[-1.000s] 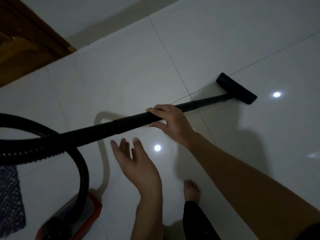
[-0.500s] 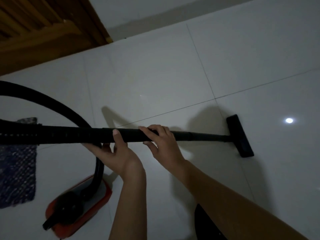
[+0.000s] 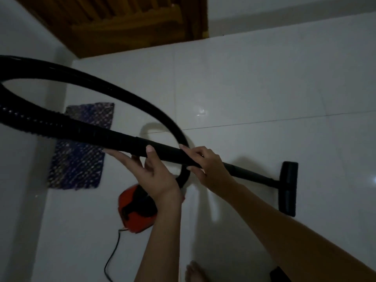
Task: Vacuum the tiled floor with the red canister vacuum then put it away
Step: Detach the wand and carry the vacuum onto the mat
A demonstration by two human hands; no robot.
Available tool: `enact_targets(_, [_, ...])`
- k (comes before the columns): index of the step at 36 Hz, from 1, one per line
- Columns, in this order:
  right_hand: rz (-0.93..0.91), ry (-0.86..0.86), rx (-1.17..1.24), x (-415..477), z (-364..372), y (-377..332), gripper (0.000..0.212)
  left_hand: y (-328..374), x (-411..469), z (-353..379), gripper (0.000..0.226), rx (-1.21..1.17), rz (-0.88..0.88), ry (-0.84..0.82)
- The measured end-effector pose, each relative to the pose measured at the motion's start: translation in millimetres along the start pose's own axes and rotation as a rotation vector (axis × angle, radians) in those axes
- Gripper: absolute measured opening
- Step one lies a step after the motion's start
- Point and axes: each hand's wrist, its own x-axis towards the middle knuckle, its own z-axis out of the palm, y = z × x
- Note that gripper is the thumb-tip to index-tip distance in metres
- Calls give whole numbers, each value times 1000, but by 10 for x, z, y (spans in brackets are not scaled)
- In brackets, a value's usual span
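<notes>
Now both hands hold the black wand (image 3: 205,157) of the vacuum above the white tiled floor (image 3: 254,88). The left hand (image 3: 154,176) supports the wand from below; its fingers (image 3: 114,154) lie under the tube and the thumb presses on the top side, so the hand is closed around it. Just beside it, further down the wand, the right hand (image 3: 205,165) grips from above with the fingers curled over the tube. Beyond the right fingers the wand slopes down to the flat black floor nozzle (image 3: 289,188), which rests on the tiles. Behind the left fingers the wand joins the ribbed black hose (image 3: 85,86), which makes a big loop in the air and comes down under the hands. Directly below the left hand, on the floor, sits the red canister vacuum (image 3: 134,212), with a thin black cord (image 3: 112,255) running from it. A dark patterned mat (image 3: 79,165) lies on the tiles beyond the left fingers, and a bare foot (image 3: 195,271) shows under the arms.
</notes>
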Motion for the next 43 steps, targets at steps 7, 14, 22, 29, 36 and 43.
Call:
enact_targets(7, [-100, -32, 173, 112, 786, -349, 57, -261, 267, -687, 86, 100, 37, -48])
enact_targets(14, [-243, -241, 311, 151, 1044, -268, 56, -563, 292, -861, 91, 69, 48, 60])
enact_targets(22, [-579, -135, 10, 404, 1447, 53, 65, -1169, 583, -908, 83, 12, 190, 147])
enact_targets(29, [-696, -42, -14, 693, 1831, 253, 63, -1529, 921, -1060, 100, 117, 230, -102])
enact_targets(36, [-825, -71, -88, 781, 2002, 349, 61, -1759, 963, -1251, 109, 60, 149, -29])
enact_targets(43, [-791, -189, -20, 841, 1895, 514, 67, -1786, 843, -1143, 109, 7, 63, -25])
